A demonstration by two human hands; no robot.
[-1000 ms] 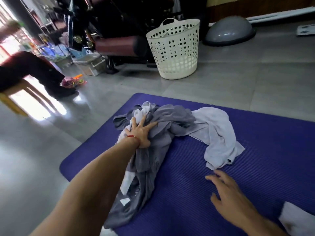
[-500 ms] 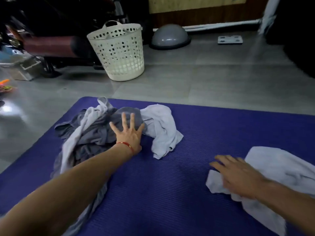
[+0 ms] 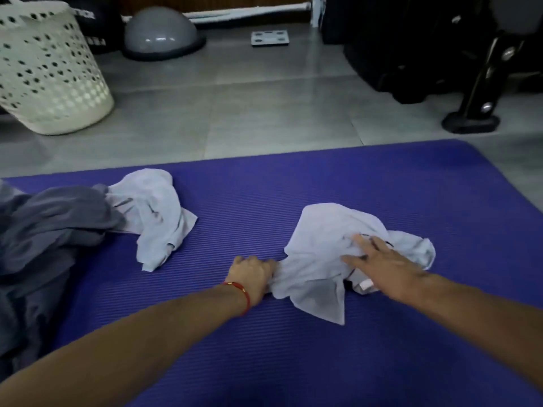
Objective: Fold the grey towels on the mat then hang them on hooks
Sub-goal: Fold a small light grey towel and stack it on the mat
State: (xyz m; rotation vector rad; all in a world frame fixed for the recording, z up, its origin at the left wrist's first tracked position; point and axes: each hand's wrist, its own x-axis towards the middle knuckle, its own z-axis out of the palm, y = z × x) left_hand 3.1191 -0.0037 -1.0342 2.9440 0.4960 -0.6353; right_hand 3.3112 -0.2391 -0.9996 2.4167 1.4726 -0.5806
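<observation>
A crumpled light grey towel (image 3: pixel 317 245) lies on the purple mat (image 3: pixel 293 362), right of centre. My left hand (image 3: pixel 252 274), with a red wrist string, grips the towel's left corner. My right hand (image 3: pixel 382 265) lies flat on the towel's right part with fingers spread. A second light grey towel (image 3: pixel 158 218) lies bunched at the left. Beside it sits a heap of dark grey towels (image 3: pixel 44 239) at the mat's left edge.
A white perforated laundry basket (image 3: pixel 44 77) stands on the tiled floor at the far left. A grey dome (image 3: pixel 160 33) and a flat scale (image 3: pixel 270 38) lie by the back wall. Black equipment with a foot (image 3: pixel 473 121) stands at the far right.
My left hand left the dark grey heap and moved right to grip the light towel's corner. My right hand stayed on that towel. The view panned right.
</observation>
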